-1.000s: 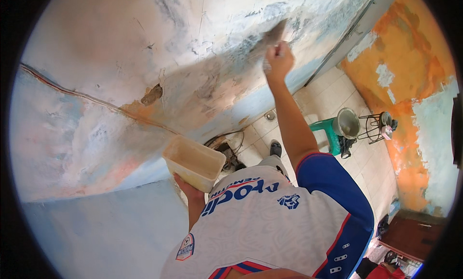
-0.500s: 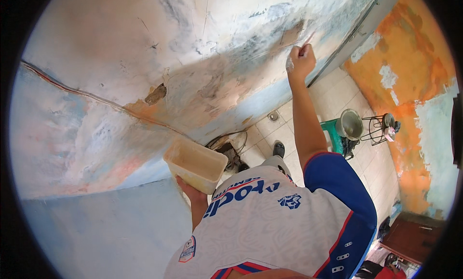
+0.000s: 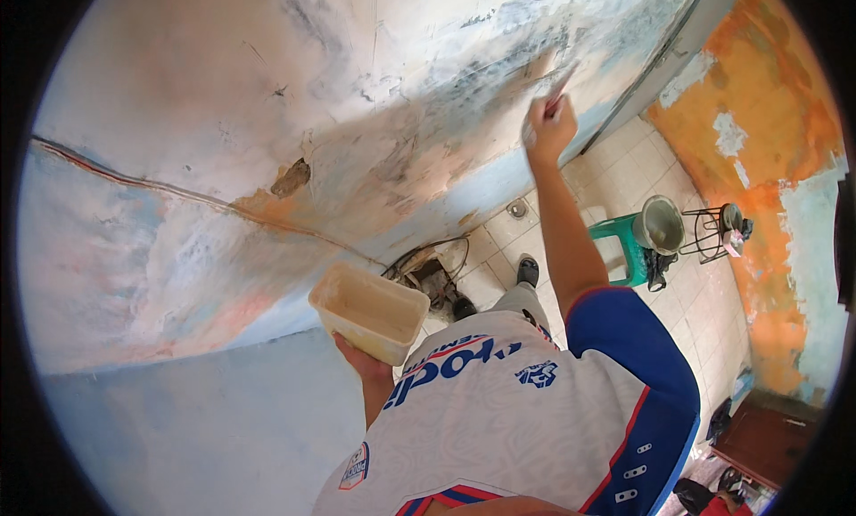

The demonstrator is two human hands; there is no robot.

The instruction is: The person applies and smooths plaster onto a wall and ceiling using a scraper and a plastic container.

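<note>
My left hand [image 3: 362,359] grips a cream rectangular plastic tub [image 3: 326,304] from its underside and near side, close to my body. Pale residue coats the inside of the tub. My right arm stretches out toward the patchy wall [image 3: 419,88], and my right hand [image 3: 549,133] is closed round a putty knife [image 3: 557,95] with a reddish handle. Its thin blade appears nearly edge-on, at or close to the wall; contact cannot be made out. White smears, dark stains and peach and blue patches mark the wall. A chipped hole [image 3: 291,178] shows brown material.
A cable [image 3: 178,191] runs along the wall to a dark box-like thing [image 3: 434,280] by my feet. On the tiled floor [image 3: 637,159], right, stand a green stool [image 3: 629,240], a grey bucket [image 3: 662,225] and a black metal stand [image 3: 706,231]. An orange wall [image 3: 767,151] rises beyond.
My right hand has moved slightly down and left, and the putty knife now shows more clearly above the fist. The tub stays in my left hand. The whole view has shifted a little.
</note>
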